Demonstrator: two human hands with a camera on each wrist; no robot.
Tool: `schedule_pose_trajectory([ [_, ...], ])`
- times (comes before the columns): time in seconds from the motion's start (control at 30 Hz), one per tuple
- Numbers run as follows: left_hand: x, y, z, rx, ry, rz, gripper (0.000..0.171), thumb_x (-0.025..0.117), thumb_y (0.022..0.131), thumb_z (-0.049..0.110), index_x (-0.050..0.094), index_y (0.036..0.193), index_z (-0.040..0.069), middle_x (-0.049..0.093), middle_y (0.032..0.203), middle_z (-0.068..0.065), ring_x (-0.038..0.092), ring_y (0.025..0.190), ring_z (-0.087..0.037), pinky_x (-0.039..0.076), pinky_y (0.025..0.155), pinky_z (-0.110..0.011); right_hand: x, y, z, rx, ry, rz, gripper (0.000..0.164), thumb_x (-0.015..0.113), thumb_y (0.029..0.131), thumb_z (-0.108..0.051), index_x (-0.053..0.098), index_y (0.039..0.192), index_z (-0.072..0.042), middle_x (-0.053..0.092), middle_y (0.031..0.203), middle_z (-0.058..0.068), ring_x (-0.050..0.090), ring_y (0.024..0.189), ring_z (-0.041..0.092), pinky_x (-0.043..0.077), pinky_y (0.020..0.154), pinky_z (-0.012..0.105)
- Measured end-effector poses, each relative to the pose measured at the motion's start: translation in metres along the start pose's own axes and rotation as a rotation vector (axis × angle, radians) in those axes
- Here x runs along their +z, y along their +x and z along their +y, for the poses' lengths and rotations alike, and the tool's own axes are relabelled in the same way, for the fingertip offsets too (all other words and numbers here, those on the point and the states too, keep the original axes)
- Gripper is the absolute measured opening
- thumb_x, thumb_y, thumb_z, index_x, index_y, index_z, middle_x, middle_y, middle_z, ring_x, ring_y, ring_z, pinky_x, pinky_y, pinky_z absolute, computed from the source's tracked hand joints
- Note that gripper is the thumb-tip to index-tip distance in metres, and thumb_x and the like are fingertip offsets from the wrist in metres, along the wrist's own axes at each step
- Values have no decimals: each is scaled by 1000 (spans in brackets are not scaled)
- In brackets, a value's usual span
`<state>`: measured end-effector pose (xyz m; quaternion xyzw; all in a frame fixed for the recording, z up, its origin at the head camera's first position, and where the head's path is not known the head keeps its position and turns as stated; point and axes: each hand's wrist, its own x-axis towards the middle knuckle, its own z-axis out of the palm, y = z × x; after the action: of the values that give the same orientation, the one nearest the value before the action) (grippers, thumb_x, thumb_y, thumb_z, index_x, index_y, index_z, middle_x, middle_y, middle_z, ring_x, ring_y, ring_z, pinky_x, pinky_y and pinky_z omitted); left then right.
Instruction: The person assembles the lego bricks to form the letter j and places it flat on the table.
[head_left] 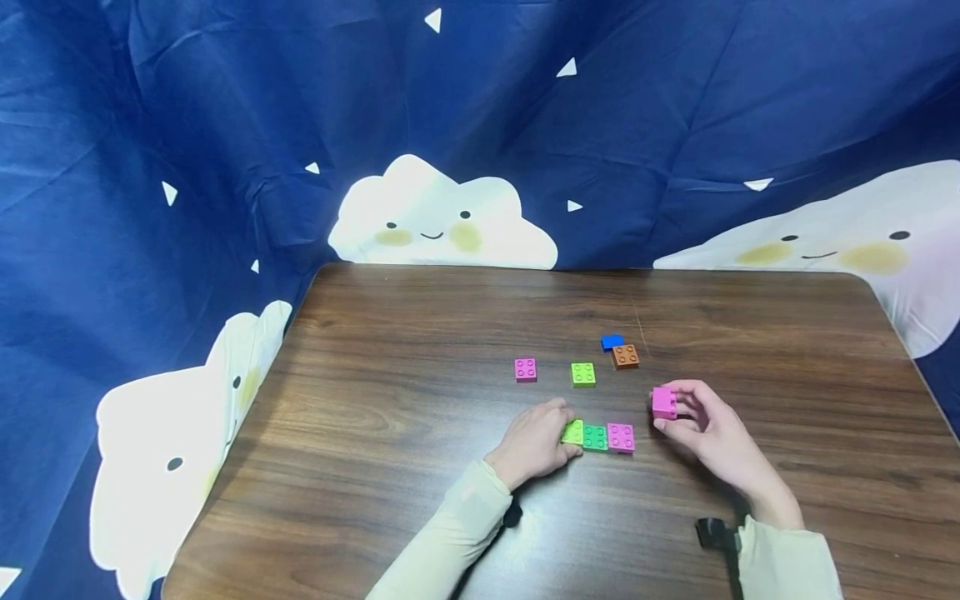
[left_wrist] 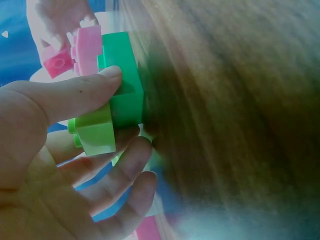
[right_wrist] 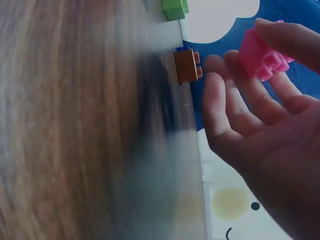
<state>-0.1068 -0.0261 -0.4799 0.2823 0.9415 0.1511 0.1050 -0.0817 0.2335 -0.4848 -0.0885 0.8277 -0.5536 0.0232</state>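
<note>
R fingers (right_wrist: 260, 100) pinch pink brick (right_wrist: 255, 52) vs thumb (right_wrist: 295, 42); L hand (head_left: 532, 442) grips brick row (head_left: 596, 437).

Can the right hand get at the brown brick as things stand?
Probably not to grasp it: the right hand holds a pink brick. The way looks free, with no other brick between that hand and the brown brick in the head view.

The left sleeve (head_left: 450, 533), pale cream and creased, ends behind the bare left hand (head_left: 534, 446); the right sleeve (head_left: 791, 562) matches it behind the right hand (head_left: 720, 437). A black block (head_left: 712, 532) on a dark strap (head_left: 732, 562) sits beside that sleeve; a small black piece (head_left: 513, 512) shows by the left one.
</note>
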Motion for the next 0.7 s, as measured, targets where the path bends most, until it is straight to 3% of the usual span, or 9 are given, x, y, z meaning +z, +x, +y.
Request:
schedule_pose_trajectory([
  [0.17, 0, 0, 0, 3, 0, 3, 44, 77, 80, 34, 68, 117, 12, 56, 89, 6, 48, 70, -5, 42, 62, -20, 6, -2, -5, -24, -74, -51, 43, 70, 86, -5, 52, 125, -4, 64, 108, 11, 60, 94, -5, 52, 77, 16],
  [0.47, 1, 1, 0, 0, 7, 3, 42, 77, 79, 35, 69, 114, 12, 53, 85, 7, 47, 69, -6, 41, 60, -21, 15, -3, -10, -13, -135, -113, 41, 69, 87, -6, 53, 124, -7, 65, 105, 13, 64, 85, 3, 54, 73, 22],
  [0.7, 0, 1, 0, 1, 11, 2, 43, 77, 79, 35, 69, 114, 12, 53, 85, 7, 47, 69, -5, 41, 60, -20, 20, -2, -11, -89, -170, -107, 40, 71, 85, -5, 57, 122, -5, 66, 109, 12, 61, 89, -1, 54, 74, 22],
])
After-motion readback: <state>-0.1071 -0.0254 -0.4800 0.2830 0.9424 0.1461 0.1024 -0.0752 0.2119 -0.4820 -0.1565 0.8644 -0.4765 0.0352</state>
